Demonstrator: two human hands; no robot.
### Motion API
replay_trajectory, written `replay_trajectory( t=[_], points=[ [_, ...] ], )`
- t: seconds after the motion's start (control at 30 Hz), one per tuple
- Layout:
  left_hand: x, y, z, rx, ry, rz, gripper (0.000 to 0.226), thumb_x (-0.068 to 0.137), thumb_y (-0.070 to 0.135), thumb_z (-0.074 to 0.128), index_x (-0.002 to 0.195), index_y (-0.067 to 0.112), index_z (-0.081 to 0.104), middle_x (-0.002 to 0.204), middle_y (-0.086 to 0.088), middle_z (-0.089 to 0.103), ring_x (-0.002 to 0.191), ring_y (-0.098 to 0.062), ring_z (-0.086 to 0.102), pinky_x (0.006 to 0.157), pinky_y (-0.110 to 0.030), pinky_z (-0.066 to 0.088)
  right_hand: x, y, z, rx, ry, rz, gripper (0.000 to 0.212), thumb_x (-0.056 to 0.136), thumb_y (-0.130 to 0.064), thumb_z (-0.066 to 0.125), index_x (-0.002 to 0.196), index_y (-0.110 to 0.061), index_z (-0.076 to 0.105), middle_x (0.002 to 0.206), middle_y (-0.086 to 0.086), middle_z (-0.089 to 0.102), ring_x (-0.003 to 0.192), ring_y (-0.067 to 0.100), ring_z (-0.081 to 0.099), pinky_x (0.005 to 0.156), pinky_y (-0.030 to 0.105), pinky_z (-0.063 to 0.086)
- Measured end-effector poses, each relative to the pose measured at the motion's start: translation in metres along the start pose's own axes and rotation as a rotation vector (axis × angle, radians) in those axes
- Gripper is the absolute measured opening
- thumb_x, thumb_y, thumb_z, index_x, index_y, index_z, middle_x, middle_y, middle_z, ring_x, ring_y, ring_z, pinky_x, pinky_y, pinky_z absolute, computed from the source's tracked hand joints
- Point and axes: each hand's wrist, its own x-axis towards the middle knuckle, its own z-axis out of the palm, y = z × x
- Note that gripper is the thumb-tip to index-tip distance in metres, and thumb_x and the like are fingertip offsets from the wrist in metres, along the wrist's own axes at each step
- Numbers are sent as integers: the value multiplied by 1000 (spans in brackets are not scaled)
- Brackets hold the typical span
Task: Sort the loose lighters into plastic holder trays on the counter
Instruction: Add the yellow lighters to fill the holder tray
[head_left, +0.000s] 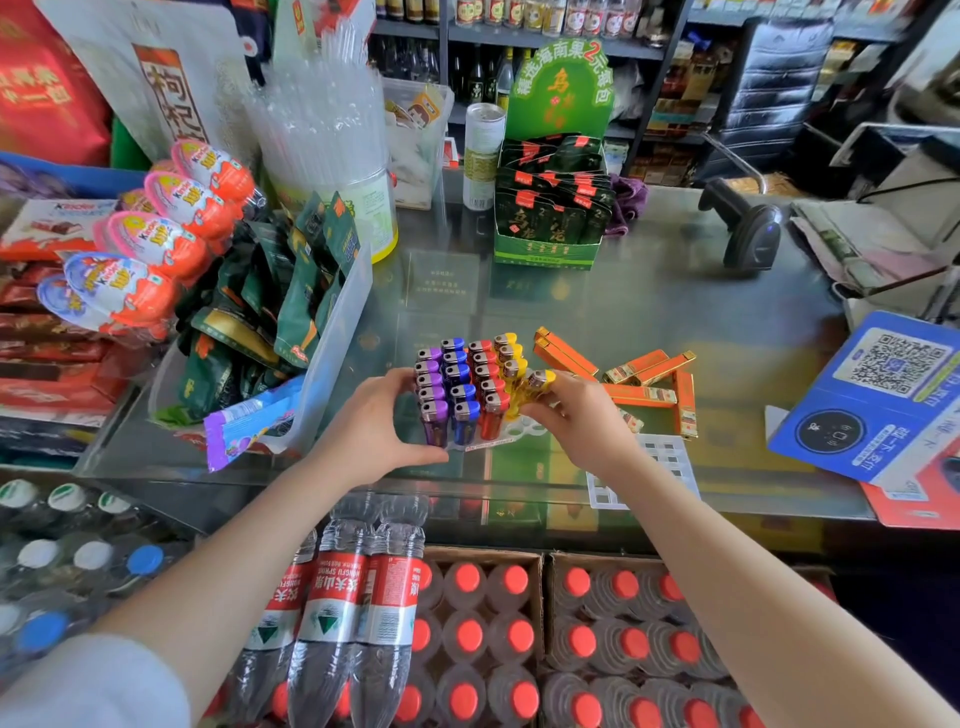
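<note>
A clear plastic holder tray (524, 429) stands on the glass counter (675, 291), filled with upright rows of purple, blue, red and yellow lighters (462, 382). My left hand (376, 428) grips the tray's left side, thumb along its front edge. My right hand (576, 415) pinches a yellow lighter (535, 387) at the tray's right front, tilted over the yellow row. Empty round slots show below it. Several loose orange lighters (644, 379) lie scattered just right of the tray. A second flat white tray (670, 457) lies under my right wrist.
A clear bin of green snack packets (270, 312) stands left of the tray. A green display box (550, 208) and a barcode scanner (748, 223) sit further back. A blue QR payment sign (878, 400) is on the right. Bottled water crates (493, 639) lie below the counter.
</note>
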Motion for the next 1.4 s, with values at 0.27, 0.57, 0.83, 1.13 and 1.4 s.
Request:
replay_trajectory(
  t=[0.27, 0.57, 0.83, 1.13, 1.4],
  points=[
    [0, -1, 1, -6, -10, 3, 80, 52, 39, 85, 121, 21, 47, 119, 2, 57, 112, -16, 48, 84, -26, 34, 3, -3, 5, -117, -25, -115, 11, 87, -14, 59, 86, -3, 57, 85, 7, 59, 69, 17, 47, 59, 31, 39],
    [-2, 2, 1, -61, -14, 58, 65, 56, 39, 81, 112, 24, 52, 112, 6, 60, 107, -11, 52, 91, -35, 43, 1, 6, 14, -75, 62, 46, 25, 79, -26, 69, 96, -10, 59, 98, 0, 61, 90, 17, 55, 72, 28, 45],
    [0, 9, -5, -39, -24, 56, 66, 59, 26, 82, 115, 18, 48, 104, 12, 48, 101, -2, 42, 83, -18, 31, 25, 11, 8, -203, -351, -26, 104, 60, -52, 77, 142, -22, 22, 150, 2, 29, 139, 23, 21, 113, 39, 20],
    [3, 9, -11, -55, -59, 53, 61, 63, 29, 79, 115, 25, 48, 109, 15, 50, 107, -2, 40, 89, -23, 33, 22, 5, 6, 47, -213, -85, 87, 60, -39, 82, 131, -24, 34, 119, -11, 46, 110, 7, 31, 95, 27, 28],
    [21, 27, -32, -105, 89, 21, 78, 73, 27, 74, 136, 24, 29, 121, 20, 35, 112, 4, 32, 93, -18, 25, 58, 7, -12, 168, -90, -117, 83, 57, -25, 84, 125, -14, 37, 112, -9, 42, 107, 12, 35, 88, 26, 31]
  ],
)
